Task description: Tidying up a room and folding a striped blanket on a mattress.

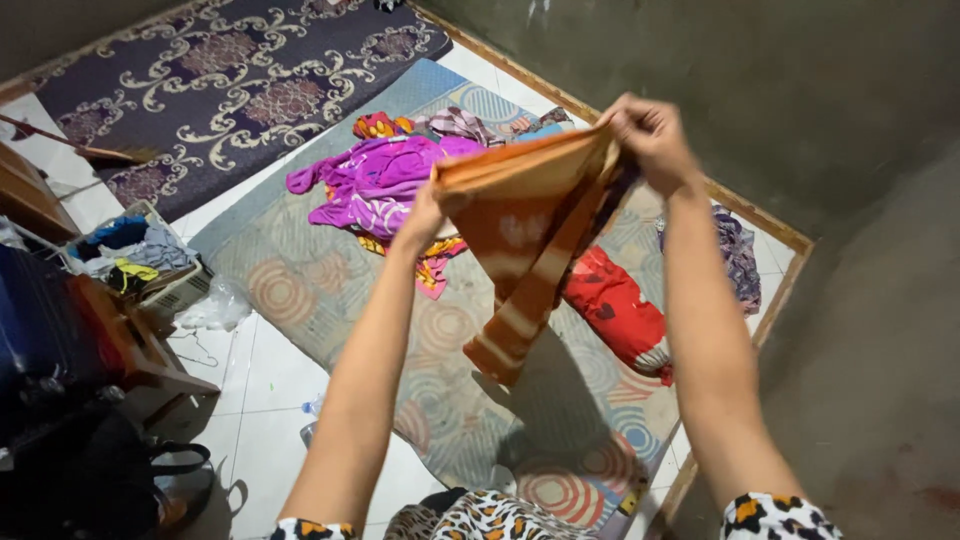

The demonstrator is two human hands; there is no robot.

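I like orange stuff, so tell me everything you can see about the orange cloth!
The orange cloth looks soft and thin, with paler stripes and blotches. It is folded over at the top and hangs down to a narrow end. The left hand pinches one top corner, the right hand the other, holding it in the air above the mat.

Between left hand (425,215) and right hand (650,135) a hanging cloth (525,235), above a mat (440,340), clothes pile (385,180) behind, box (150,260) far left.
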